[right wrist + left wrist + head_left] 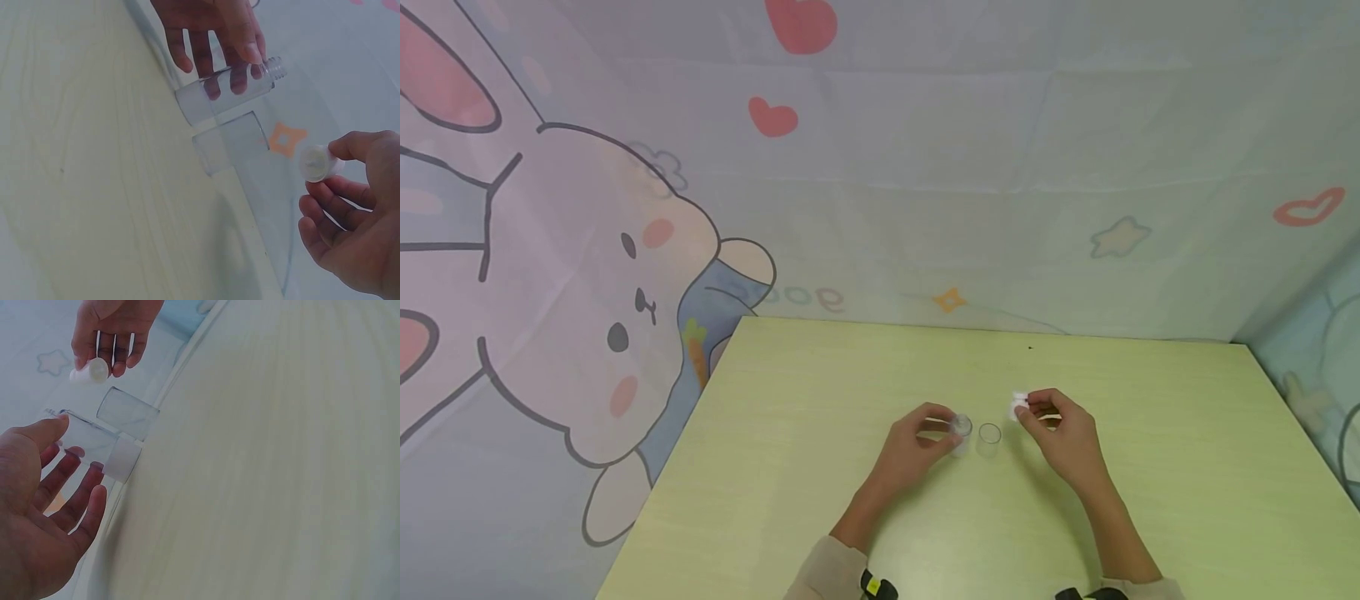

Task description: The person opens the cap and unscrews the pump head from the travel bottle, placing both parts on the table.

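My left hand point(910, 448) holds a clear bottle point(959, 442) between thumb and fingers, upright on the table. The bottle has a white band at its base, and its threaded neck is uncovered in the right wrist view. To its right, a clear open-topped cylindrical cover point(988, 440) stands on the table, touched by neither hand. Farther right, my right hand point(1070, 442) pinches a white pump top point(319, 164) between thumb and fingers, raised above the table. Its hollow underside faces the camera in the right wrist view.
The pale yellow-green table point(1187, 467) reaches back to a hanging cloth point(970, 167) printed with a rabbit, hearts and stars. A tiny dark speck point(1031, 347) lies near the table's back edge.
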A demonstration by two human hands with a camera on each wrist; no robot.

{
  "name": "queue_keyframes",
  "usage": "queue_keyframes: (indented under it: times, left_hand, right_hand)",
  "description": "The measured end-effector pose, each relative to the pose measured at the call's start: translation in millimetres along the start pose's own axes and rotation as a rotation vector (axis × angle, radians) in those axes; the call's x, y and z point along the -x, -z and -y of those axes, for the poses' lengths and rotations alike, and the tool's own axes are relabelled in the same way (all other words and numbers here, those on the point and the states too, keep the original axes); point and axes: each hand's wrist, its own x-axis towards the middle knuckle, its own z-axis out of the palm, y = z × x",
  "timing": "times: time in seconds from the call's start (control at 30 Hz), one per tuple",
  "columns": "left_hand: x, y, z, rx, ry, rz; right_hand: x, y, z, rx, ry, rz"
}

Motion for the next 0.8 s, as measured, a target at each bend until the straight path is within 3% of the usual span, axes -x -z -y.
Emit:
queue_keyframes:
  times: [0.8]
  left_hand:
    - [0.3,1.8,-0.6,-0.013,-0.011,0.02]
  right_hand:
    - [-0.6,1.0,-0.3,0.008,0.0,-0.01]
